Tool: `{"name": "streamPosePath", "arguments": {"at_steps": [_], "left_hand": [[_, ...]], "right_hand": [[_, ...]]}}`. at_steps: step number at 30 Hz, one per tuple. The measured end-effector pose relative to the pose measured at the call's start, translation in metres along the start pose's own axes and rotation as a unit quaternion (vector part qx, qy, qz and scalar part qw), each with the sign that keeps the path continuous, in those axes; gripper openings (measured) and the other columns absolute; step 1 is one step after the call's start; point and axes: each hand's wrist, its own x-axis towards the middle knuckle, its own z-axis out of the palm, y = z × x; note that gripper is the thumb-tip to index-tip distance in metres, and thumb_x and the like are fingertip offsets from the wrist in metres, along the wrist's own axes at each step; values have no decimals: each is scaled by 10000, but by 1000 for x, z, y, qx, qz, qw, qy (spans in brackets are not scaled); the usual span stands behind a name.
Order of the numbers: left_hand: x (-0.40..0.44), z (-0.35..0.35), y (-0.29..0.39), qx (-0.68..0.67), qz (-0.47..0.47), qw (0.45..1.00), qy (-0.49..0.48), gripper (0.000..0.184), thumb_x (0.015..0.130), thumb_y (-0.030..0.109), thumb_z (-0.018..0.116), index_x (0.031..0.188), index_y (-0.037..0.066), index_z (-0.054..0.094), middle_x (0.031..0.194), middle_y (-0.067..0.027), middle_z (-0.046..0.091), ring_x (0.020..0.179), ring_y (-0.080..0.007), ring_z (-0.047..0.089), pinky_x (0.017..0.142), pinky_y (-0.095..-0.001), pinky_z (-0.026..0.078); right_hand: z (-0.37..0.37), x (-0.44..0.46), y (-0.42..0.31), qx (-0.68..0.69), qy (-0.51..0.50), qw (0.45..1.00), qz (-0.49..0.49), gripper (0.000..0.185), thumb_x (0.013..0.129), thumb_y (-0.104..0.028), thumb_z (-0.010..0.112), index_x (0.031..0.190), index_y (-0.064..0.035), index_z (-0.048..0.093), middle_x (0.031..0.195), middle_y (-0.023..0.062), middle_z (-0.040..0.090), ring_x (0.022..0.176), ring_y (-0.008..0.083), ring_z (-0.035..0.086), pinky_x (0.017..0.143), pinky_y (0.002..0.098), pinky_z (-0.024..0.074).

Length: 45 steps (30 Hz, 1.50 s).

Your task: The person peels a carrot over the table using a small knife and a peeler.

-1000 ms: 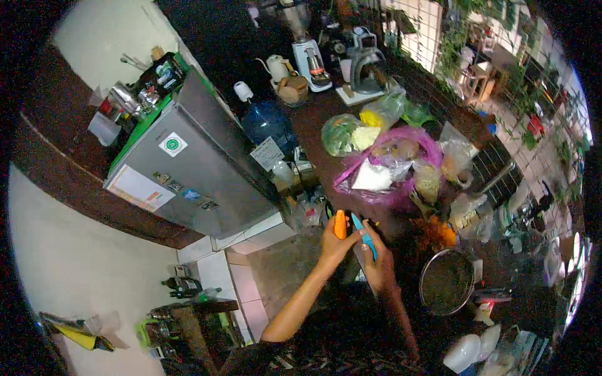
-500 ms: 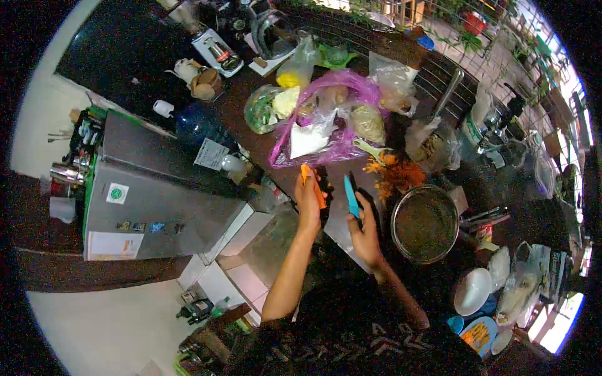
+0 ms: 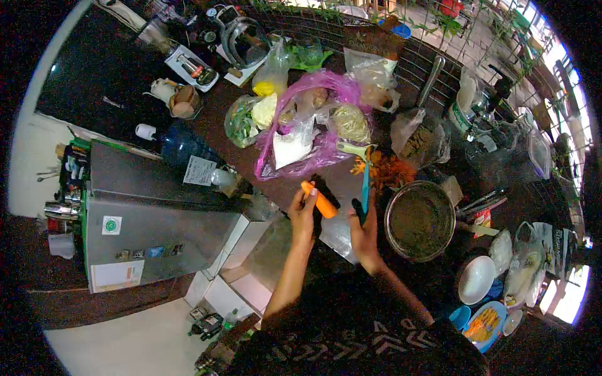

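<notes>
My left hand is closed around an orange carrot, whose lower end sticks out toward the right. In my right hand is a knife with a light blue blade, held upright; the fingers cover its handle. A silvery sheet or board lies below and between the hands. Just beyond the knife are a heap of orange peelings and a pale green peeler. To the right of my right hand stands a round metal bowl.
Beyond the hands, an open purple plastic bag holds a white packet and a bag of noodle-like strands. A white bowl and a blue plate with orange pieces stand at lower right. A grey fridge stands left.
The carrot has turned from nearly upright to a slant, its lower end now farther right. The knife has moved right and stands straighter, away from the carrot. The whole view has shifted slightly.
</notes>
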Motion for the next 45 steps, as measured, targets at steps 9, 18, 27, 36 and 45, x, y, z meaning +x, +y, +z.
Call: {"name": "streamPosePath", "arguments": {"at_steps": [9, 18, 27, 36, 45], "left_hand": [[21, -44, 0, 7, -38, 999, -26, 223, 942, 188, 718, 1090, 25, 684, 932, -12, 643, 831, -87, 608, 708, -245, 521], [71, -108, -25, 279, 161, 940, -112, 368, 815, 94, 767, 1145, -11, 643, 1069, -142, 682, 972, -233, 644, 882, -352, 502], [105, -105, 27, 414, 177, 801, -395, 504, 810, 154, 739, 1272, 20, 587, 1167, -227, 644, 1087, -412, 622, 943, -472, 495], [116, -84, 47, 425, 266, 715, -487, 470, 842, 179, 710, 1274, 33, 597, 1087, -223, 676, 984, -394, 660, 881, -457, 523], [127, -92, 5, 278, 211, 819, -455, 487, 905, 222, 652, 1326, 4, 539, 1033, -188, 678, 757, -278, 663, 703, -400, 533]], "right_hand": [[35, 30, -1, 75, -41, 996, 39, 658, 962, -131, 610, 1542, -71, 307, 1499, 126, 403, 1314, 204, 435, 1105, 371, 352], [55, 118, 14, -23, -78, 996, 21, 610, 979, -164, 602, 1520, -75, 333, 1179, 102, 643, 1040, 252, 637, 923, 367, 494], [54, 158, 30, -613, -17, 784, -100, 492, 814, -56, 641, 1294, -130, 557, 1119, 184, 655, 880, 406, 674, 726, 513, 548], [48, 153, 11, -665, -18, 734, -135, 365, 803, -29, 636, 1163, -88, 611, 1079, 131, 650, 889, 369, 678, 731, 476, 546], [56, 131, -39, -569, 107, 793, -190, 153, 898, -83, 649, 1045, -40, 661, 885, 159, 647, 795, 368, 651, 684, 432, 518]]}}
